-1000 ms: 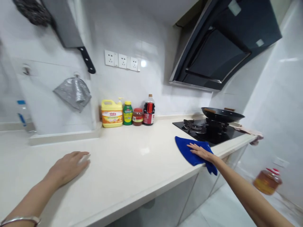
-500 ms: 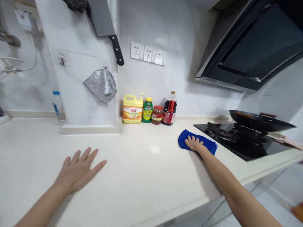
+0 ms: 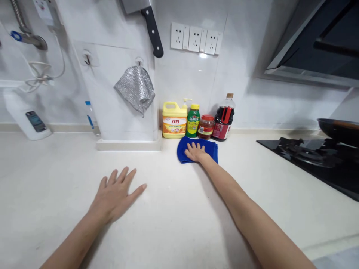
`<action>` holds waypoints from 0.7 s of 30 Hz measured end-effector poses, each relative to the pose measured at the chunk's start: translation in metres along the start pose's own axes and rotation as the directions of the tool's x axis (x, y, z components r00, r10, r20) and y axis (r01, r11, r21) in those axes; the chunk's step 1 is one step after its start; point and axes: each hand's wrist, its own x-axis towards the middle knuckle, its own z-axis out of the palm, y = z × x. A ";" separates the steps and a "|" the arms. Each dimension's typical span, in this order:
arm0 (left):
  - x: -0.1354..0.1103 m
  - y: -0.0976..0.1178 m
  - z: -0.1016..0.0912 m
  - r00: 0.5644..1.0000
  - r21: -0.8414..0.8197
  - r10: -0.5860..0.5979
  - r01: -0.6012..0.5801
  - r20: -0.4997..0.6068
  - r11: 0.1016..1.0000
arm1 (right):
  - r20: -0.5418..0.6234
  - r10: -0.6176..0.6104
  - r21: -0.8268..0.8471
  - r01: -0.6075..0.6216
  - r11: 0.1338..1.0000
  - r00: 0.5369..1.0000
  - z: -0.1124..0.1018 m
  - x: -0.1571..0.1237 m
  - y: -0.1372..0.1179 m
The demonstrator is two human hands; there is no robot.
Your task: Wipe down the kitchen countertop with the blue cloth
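Spread flat, my right hand (image 3: pixel 195 152) presses on a blue cloth (image 3: pixel 211 149) on the white countertop (image 3: pixel 168 209). Its fingers are apart and lie on top of the cloth rather than around it. Just behind the cloth stand a yellow detergent jug (image 3: pixel 174 121), a green bottle with a yellow cap (image 3: pixel 193 121), a red-lidded jar (image 3: pixel 206 127) and a large dark sauce bottle (image 3: pixel 223 119). My left hand (image 3: pixel 113 196) rests open on the counter at the left, fingers spread, with nothing in it.
A black gas stove (image 3: pixel 311 153) with a wok (image 3: pixel 342 130) sits at the right under a range hood (image 3: pixel 322 48). A cleaver (image 3: pixel 153 31) and a silver mesh cloth (image 3: pixel 137 89) hang on the wall. A white bottle (image 3: pixel 26 116) and a clear bottle (image 3: pixel 92 118) stand at the left.
My right hand has slid the blue cloth left across the counter, from beside the stove to in front of the bottles. The view has turned right. My left hand stays spread on the counter.
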 end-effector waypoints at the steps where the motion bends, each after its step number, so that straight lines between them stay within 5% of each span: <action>1: 0.000 0.000 0.000 1.000 0.001 -0.002 0.002 0.001 1.000 | 0.003 -0.056 -0.001 0.056 0.998 0.998 0.001 -0.002 -0.012; 5: 0.001 0.001 -0.004 1.000 -0.010 -0.008 0.008 0.015 1.000 | 0.018 -0.248 -0.009 0.248 0.969 0.969 0.005 -0.025 -0.044; 10: -0.001 0.004 -0.009 0.999 -0.036 -0.021 0.022 0.036 0.999 | 0.054 -0.426 -0.025 0.428 0.903 0.903 0.011 -0.085 -0.052; 13: -0.003 0.004 -0.010 1.000 -0.041 -0.012 0.013 0.020 0.999 | 0.068 -0.524 0.113 0.516 0.849 0.849 0.014 -0.124 -0.043; 17: -0.003 0.003 -0.011 1.000 -0.049 0.001 0.000 0.014 0.999 | -0.032 -0.594 0.508 0.525 0.683 0.804 0.013 -0.150 -0.014; 21: 0.002 -0.001 -0.008 1.000 -0.057 0.006 -0.005 0.010 0.998 | -0.209 -0.534 0.484 0.562 0.671 0.819 0.013 -0.146 0.011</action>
